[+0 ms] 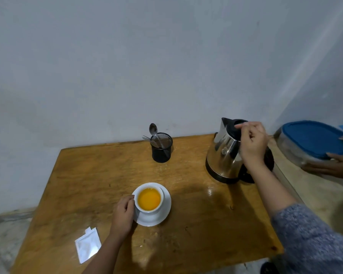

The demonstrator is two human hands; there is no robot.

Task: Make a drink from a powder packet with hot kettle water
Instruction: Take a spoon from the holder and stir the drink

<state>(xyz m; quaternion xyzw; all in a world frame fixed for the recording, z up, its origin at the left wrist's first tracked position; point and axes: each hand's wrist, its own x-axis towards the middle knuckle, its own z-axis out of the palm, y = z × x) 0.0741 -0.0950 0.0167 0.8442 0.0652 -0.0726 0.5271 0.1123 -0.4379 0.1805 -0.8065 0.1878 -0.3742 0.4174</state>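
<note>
A plain home corner: wooden table point(87, 175), electric kettle point(224, 155), cutlery holder point(161, 151), bare painted wall point(127, 66).

A black mesh holder point(161, 148) with cutlery is set near the wall. A blue-lidded container point(313, 141) is held by another person's hands point(334, 166).

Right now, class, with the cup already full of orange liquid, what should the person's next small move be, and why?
Probably let go of the kettle and take the spoon from the black holder to stir. The kettle stands upright on the table, right hand at its lid, the cup holds orange liquid, steadied by the left hand, and the opened packet lies aside.
</note>
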